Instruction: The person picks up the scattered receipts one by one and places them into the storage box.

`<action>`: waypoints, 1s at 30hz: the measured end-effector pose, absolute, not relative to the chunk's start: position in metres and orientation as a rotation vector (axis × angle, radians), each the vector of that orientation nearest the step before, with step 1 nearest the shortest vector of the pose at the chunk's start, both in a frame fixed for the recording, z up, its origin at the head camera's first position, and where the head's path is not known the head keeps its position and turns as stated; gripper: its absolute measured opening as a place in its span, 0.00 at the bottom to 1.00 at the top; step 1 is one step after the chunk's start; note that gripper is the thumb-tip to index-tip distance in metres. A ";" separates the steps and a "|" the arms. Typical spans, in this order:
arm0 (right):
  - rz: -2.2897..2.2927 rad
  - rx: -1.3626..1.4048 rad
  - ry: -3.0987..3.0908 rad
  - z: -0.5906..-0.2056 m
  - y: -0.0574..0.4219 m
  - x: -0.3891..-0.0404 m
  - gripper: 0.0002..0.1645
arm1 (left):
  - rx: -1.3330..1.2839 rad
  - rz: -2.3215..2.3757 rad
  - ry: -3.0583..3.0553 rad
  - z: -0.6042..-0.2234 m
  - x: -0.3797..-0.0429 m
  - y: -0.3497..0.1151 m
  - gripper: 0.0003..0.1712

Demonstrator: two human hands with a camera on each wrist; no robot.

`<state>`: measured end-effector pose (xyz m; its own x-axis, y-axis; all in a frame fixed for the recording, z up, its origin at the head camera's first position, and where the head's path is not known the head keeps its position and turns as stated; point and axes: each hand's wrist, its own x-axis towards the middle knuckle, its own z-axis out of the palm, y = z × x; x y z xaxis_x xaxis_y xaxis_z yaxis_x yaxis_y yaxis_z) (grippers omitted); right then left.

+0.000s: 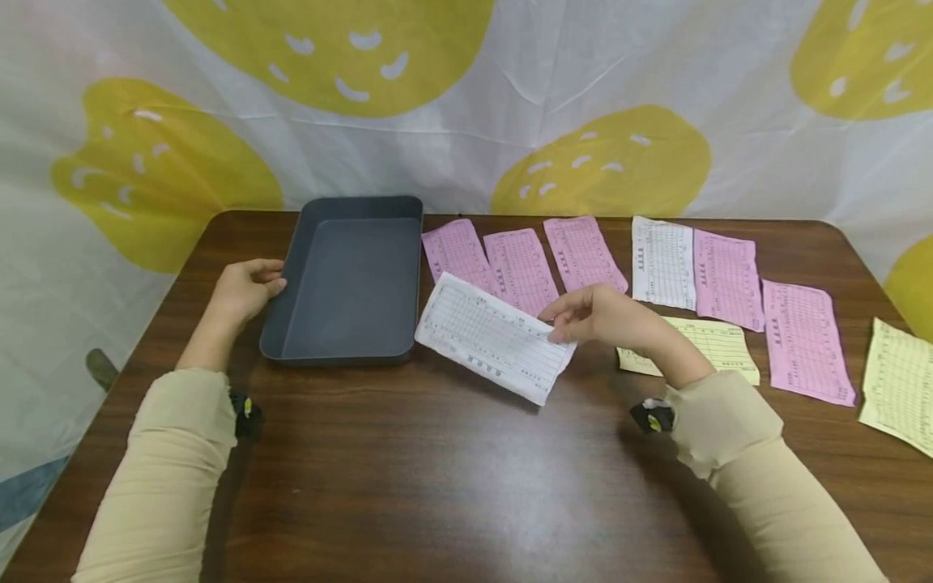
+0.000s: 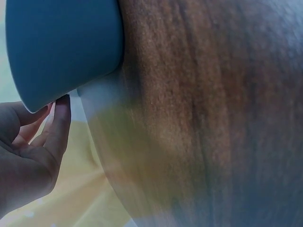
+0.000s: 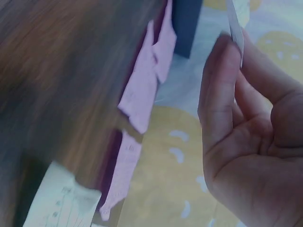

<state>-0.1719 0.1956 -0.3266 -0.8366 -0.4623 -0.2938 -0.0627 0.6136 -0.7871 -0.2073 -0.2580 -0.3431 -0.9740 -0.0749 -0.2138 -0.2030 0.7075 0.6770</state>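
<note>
In the head view, my right hand [image 1: 601,324] pinches a white printed paper slip [image 1: 496,336] by its right end, thumb on top. The slip is tilted in the air above the table, just right of a dark grey rectangular tray [image 1: 357,283]. The right wrist view catches the slip [image 3: 235,28] nearly edge-on between thumb and fingers of the right hand [image 3: 255,123]. My left hand [image 1: 248,287] holds the tray's left rim, as the left wrist view also shows at the tray's corner [image 2: 66,42]. Inside the tray, only its bare bottom shows.
Behind the held slip lie pink slips [image 1: 521,263]. Further right are a white slip [image 1: 663,263], more pink slips [image 1: 809,340] and yellow slips [image 1: 900,380] near the right edge. A patterned cloth [image 1: 452,162] hangs behind the brown wooden table [image 1: 408,486].
</note>
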 end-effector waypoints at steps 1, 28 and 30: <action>-1.171 -0.379 2.354 -0.325 0.194 -0.172 0.21 | -0.227 1.120 2.740 -0.343 -0.207 -0.258 0.27; -1.857 -0.092 2.072 -0.327 0.117 -0.193 0.20 | -0.224 1.137 2.707 -0.343 -0.208 -0.260 0.27; -1.862 -0.072 2.073 -0.329 0.108 -0.194 0.20 | -0.218 1.137 2.709 -0.342 -0.207 -0.260 0.27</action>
<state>-0.1941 0.1079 -0.3286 -0.9366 -0.2691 -0.2243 0.1942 0.1342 -0.9717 -0.2075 -0.2600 -0.3424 -0.9700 -0.0599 -0.2354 -0.2100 0.6939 0.6887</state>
